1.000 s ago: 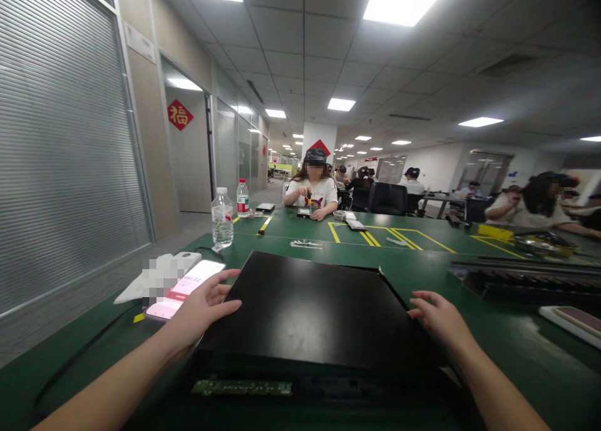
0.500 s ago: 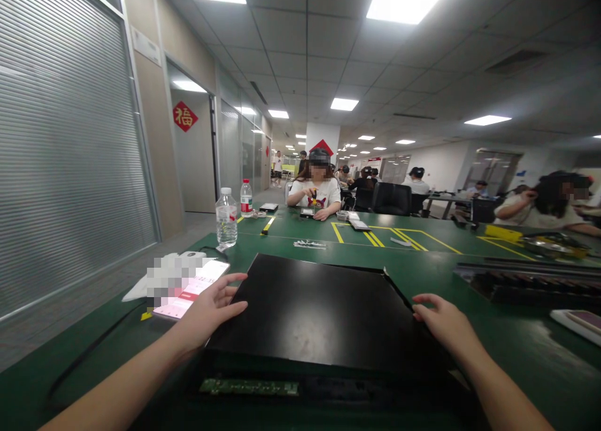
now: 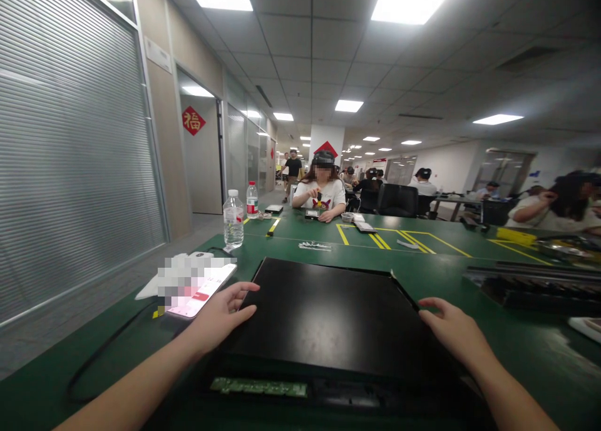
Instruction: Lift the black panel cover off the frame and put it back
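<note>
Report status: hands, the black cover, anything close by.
Left hand and right hand open, flat on the black cover's side edges. Cover flat on its chassis. Phone beside the left hand.

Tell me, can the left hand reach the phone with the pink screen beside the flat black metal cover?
Probably yes. The left hand rests on the flat black metal cover, the pink-screen phone lies just beside it, nothing between.
</note>
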`<move>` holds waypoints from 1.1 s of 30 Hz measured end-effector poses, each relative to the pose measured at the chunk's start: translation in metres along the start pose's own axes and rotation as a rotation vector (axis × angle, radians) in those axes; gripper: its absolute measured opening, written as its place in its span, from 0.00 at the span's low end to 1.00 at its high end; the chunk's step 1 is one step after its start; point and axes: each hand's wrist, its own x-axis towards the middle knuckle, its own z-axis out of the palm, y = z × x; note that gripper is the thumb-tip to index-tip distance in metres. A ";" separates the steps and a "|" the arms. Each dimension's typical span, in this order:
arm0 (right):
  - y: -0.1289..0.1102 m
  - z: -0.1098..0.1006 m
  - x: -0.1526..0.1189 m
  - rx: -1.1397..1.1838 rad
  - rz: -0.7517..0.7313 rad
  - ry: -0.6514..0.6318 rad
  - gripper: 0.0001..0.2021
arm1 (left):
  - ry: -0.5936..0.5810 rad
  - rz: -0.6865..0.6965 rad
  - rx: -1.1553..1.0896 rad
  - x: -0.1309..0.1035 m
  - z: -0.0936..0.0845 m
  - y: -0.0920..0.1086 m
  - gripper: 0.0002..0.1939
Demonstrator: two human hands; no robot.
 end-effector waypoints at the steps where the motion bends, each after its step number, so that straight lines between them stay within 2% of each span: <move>1: -0.001 0.000 0.000 -0.006 0.001 -0.002 0.19 | -0.006 -0.012 0.010 0.000 0.000 0.001 0.21; 4: -0.002 0.000 -0.001 -0.021 0.006 -0.001 0.19 | -0.009 -0.033 0.050 -0.001 0.001 0.003 0.21; 8: -0.002 0.000 -0.001 -0.029 -0.008 0.019 0.18 | -0.006 0.005 0.051 0.001 0.000 0.001 0.21; 11: 0.001 0.000 0.001 -0.031 -0.035 0.032 0.18 | 0.042 0.041 0.047 0.001 0.000 0.000 0.21; 15: 0.004 0.000 0.003 -0.020 -0.054 0.050 0.17 | 0.102 0.022 0.083 0.000 0.000 0.001 0.24; 26: 0.003 -0.002 0.003 -0.004 -0.041 0.052 0.16 | 0.076 0.049 0.125 -0.001 0.001 0.002 0.23; 33: 0.007 -0.003 0.006 -0.015 -0.083 0.014 0.14 | 0.076 0.031 0.130 -0.003 0.001 0.004 0.22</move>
